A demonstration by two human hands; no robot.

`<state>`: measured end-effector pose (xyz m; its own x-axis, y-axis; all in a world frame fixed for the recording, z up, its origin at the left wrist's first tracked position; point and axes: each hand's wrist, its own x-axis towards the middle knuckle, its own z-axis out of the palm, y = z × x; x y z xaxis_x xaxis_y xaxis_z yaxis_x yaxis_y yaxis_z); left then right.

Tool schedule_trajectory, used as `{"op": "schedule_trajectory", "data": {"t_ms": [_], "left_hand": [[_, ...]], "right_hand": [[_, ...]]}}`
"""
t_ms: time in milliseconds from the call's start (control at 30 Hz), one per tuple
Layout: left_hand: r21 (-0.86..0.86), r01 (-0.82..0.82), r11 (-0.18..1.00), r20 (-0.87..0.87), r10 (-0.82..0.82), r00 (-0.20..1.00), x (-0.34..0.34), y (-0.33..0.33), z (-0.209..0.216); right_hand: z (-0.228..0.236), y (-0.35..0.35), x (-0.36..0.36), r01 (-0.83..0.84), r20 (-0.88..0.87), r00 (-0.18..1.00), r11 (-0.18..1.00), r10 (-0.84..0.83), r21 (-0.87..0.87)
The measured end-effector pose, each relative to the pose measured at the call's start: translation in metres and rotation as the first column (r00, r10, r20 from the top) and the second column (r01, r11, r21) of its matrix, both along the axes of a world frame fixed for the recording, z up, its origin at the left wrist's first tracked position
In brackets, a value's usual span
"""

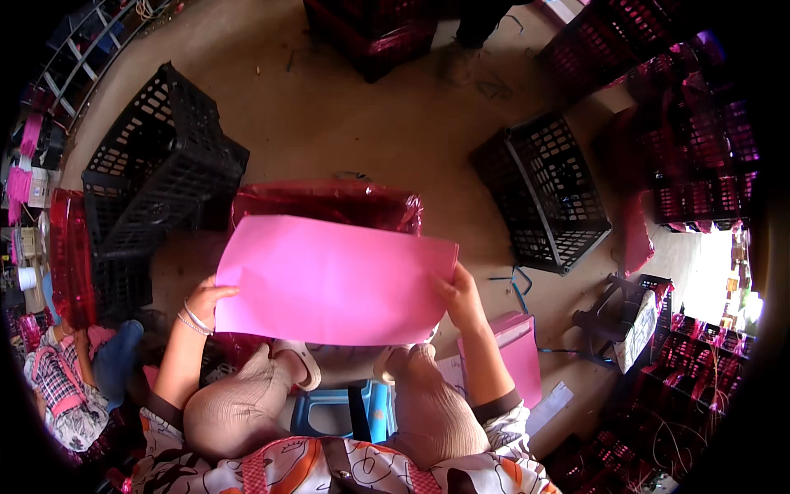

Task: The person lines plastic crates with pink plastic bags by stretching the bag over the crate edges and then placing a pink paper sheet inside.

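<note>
A wide pink sheet (329, 280), which looks like paper, is stretched between my two hands above my knees. My left hand (211, 301) pinches its left edge, thumb on top. On the opposite edge my right hand (461, 298) grips it the same way, with the fingers hidden underneath. Just beyond the sheet, and partly covered by it, stands a container lined with shiny dark-red plastic film (329, 202). Beside my right forearm lies a stack of pink sheets (518, 354).
Black plastic crates stand at left (164, 165) and right (543, 193). A blue stool (333, 403) is between my legs. A small grey stool (621, 321) sits at right. Red-wrapped crates (691, 148) are piled far right. Another person (74, 379) sits at the left.
</note>
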<state>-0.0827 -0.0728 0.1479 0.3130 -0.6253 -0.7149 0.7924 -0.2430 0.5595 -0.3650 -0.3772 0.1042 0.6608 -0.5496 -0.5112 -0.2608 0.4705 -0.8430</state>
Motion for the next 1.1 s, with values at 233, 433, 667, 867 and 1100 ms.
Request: {"op": "schedule_trajectory", "data": {"t_ms": [233, 433, 667, 867, 1100], "left_hand": [[0.156, 0.025, 0.987, 0.549, -0.107, 0.829, 0.025, 0.02, -0.086], [0.177, 0.181, 0.967, 0.786, -0.25, 0.566, 0.032, 0.004, -0.082], [-0.103, 0.155, 0.983, 0.41, -0.1, 0.907, 0.04, 0.013, -0.038], [0.178, 0.39, 0.904, 0.661, -0.403, 0.633, 0.038, 0.024, -0.06], [0.618, 0.286, 0.732, 0.697, -0.679, 0.231, 0.011, 0.016, -0.063]], "right_hand": [[-0.045, -0.005, 0.068, -0.22, -0.184, 0.971, 0.879, 0.155, -0.422], [-0.035, -0.004, 0.089, -0.325, -0.324, 0.93, 0.798, 0.172, -0.508], [-0.011, -0.012, 0.066, 0.087, 0.243, 0.951, 0.919, -0.191, 0.384], [-0.023, 0.001, 0.046, -0.192, -0.001, 0.981, 0.967, 0.195, 0.169], [-0.036, 0.013, 0.052, -0.522, -0.359, 0.852, 0.675, 0.381, -0.521]]}}
